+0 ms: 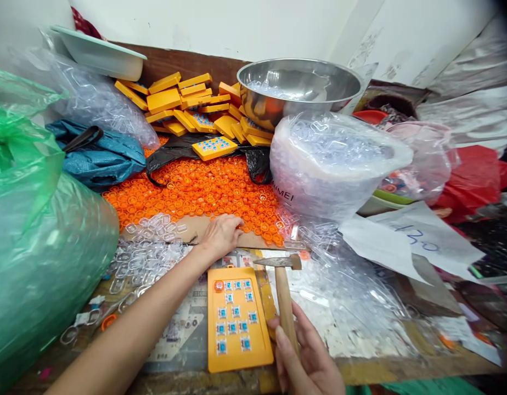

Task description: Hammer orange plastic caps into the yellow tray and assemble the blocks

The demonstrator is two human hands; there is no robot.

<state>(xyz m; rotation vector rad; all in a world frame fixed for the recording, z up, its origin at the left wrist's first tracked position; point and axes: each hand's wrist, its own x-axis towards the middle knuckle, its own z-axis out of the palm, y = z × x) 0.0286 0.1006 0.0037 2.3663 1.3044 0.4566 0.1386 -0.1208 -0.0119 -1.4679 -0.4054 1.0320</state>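
My left hand (221, 235) reaches to the front edge of a heap of small orange rings (200, 186); its fingertips touch or nearly touch the pieces, and what they pinch, if anything, is hidden. In my right hand (305, 351) is the wooden handle of a hammer (284, 296), its metal head pointing away from me. Just left of the hammer, a yellow panel (237, 356) lies flat on the bench, with several small blue-and-clear square parts on it. One orange piece (219, 286) sits at the panel's upper left corner.
Clear rings (150, 255) lie to the left, beside a large green bag (72, 230). Stacked yellow panels (165, 100) and a steel bowl (303, 82) stand behind the orange heap. A bag of clear parts (331, 164) and paper sheets (426, 236) are on the right.
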